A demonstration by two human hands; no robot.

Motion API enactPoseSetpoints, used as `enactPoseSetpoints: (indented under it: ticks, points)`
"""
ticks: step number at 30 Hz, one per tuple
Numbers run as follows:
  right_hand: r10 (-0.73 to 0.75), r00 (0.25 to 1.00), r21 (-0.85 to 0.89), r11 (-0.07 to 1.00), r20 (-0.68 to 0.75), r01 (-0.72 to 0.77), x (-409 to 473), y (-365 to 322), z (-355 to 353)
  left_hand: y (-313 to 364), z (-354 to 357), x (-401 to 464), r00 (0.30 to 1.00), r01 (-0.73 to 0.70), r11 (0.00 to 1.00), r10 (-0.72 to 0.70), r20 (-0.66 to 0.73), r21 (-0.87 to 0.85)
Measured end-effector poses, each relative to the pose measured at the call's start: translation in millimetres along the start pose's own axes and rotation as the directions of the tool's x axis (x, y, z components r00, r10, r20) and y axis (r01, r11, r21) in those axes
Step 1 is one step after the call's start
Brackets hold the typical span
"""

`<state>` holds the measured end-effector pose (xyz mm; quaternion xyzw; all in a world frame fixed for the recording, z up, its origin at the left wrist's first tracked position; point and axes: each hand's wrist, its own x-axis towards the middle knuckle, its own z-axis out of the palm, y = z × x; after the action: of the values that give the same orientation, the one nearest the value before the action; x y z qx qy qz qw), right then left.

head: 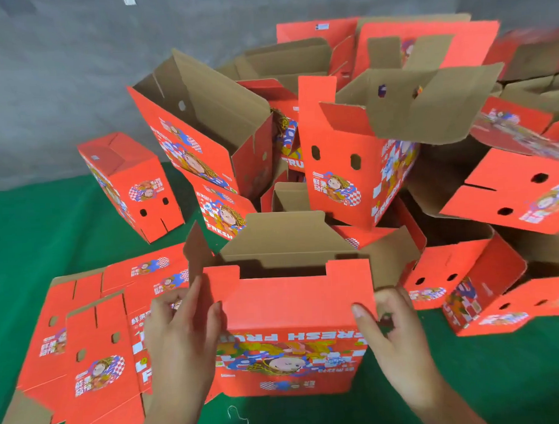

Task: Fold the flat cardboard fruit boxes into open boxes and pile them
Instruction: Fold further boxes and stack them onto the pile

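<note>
Gripping the half-folded red printed cardboard fruit box [292,335] at the green surface's [515,378] near edge, left hand [181,329] and right hand [393,328] curl round its sides. Flat red cardboard blanks [95,338] lie left; the pile of folded red boxes [349,152] stands behind.

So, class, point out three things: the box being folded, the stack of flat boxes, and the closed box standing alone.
Box being folded [291,306], head view, red front panel.
Flat boxes [95,338], head view, top sheet's red face.
Closed box [134,178], head view, red side face.
</note>
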<state>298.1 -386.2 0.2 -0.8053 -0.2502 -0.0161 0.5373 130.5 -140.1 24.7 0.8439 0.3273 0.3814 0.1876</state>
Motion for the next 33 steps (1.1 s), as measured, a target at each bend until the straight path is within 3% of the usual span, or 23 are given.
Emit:
enactPoseSetpoints:
  ticks: [4, 8, 10, 12, 15, 18, 20, 22, 25, 27, 28, 30, 31, 32, 33]
  points:
    - [0.014, 0.999, 0.163, 0.986, 0.042, -0.021, 1.8, -8.0, -0.7, 0.5, 2.6, 5.7, 0.996, -0.078, 0.997, 0.079, -0.05, 0.023]
    - [0.076, 0.988, 0.076, 0.993, 0.137, -0.087, 12.2, -4.4, 1.2, -5.1, 2.7, 14.7, 0.998, 0.053, 0.998, -0.055, -0.028, -0.045]
    - [0.004, 0.979, -0.075, 0.997, 0.202, 0.012, 10.4, -0.9, 1.3, -3.9, 5.1, 20.6, 0.997, 0.054, 0.998, -0.051, 0.065, -0.039]
    - [-0.052, 0.979, -0.116, 0.99, 0.196, 0.076, 5.4, 3.3, 4.0, -3.4, 4.4, 28.1, 0.978, -0.051, 0.997, 0.062, 0.197, -0.061]
    - [-0.077, 0.981, -0.153, 0.983, 0.177, 0.105, 1.3, 2.5, 5.5, -11.8, -3.7, 36.2, 0.871, -0.252, 0.96, 0.279, 0.403, -0.121]
    - [-0.106, 0.976, -0.175, 0.975, 0.192, 0.14, 3.8, 1.9, 3.7, -15.7, -4.5, 50.1, 0.838, -0.151, 0.988, 0.147, 0.525, -0.035]
    - [-0.091, 0.977, -0.165, 0.978, 0.193, 0.124, 10.2, 0.2, 0.8, -11.5, 4.9, 57.3, 0.85, -0.152, 0.973, 0.039, 0.525, 0.173]
    - [-0.09, 0.979, -0.173, 0.977, 0.185, 0.123, 23.6, -2.8, -2.9, -0.5, 16.7, 59.3, 0.894, -0.095, 0.975, -0.005, 0.448, 0.202]
    - [-0.063, 0.989, -0.212, 0.973, 0.133, 0.091, 47.4, -11.0, -1.9, 1.6, 26.4, 58.8, 0.907, -0.02, 1.0, 0.011, 0.42, 0.018]
    - [0.032, 0.999, -0.173, 0.985, 0.041, -0.024, 61.0, -15.6, 5.3, -3.5, 25.5, 62.6, 0.827, 0.224, 0.963, -0.106, 0.552, -0.15]
    - [0.139, 0.99, -0.075, 0.988, 0.016, -0.138, 64.5, -18.4, 8.8, -2.7, 23.5, 64.9, 0.761, 0.41, 0.872, -0.165, 0.628, -0.267]
    - [0.395, 0.9, 0.206, 0.879, 0.186, -0.429, 66.6, -27.3, 16.6, -2.9, 20.1, 65.3, 0.683, 0.613, 0.687, -0.21, 0.699, -0.392]
    - [0.451, 0.838, 0.287, 0.796, 0.306, -0.533, 65.6, -29.1, 19.5, -2.0, 17.3, 65.0, 0.684, 0.624, 0.664, -0.21, 0.699, -0.411]
    - [0.46, 0.803, 0.311, 0.754, 0.38, -0.579, 65.4, -36.2, 18.8, -1.6, 14.0, 65.2, 0.696, 0.627, 0.639, -0.202, 0.689, -0.446]
    - [0.424, 0.817, 0.33, 0.764, 0.391, -0.554, 67.6, -45.4, 15.5, 0.0, 8.9, 65.7, 0.715, 0.622, 0.615, -0.195, 0.671, -0.484]
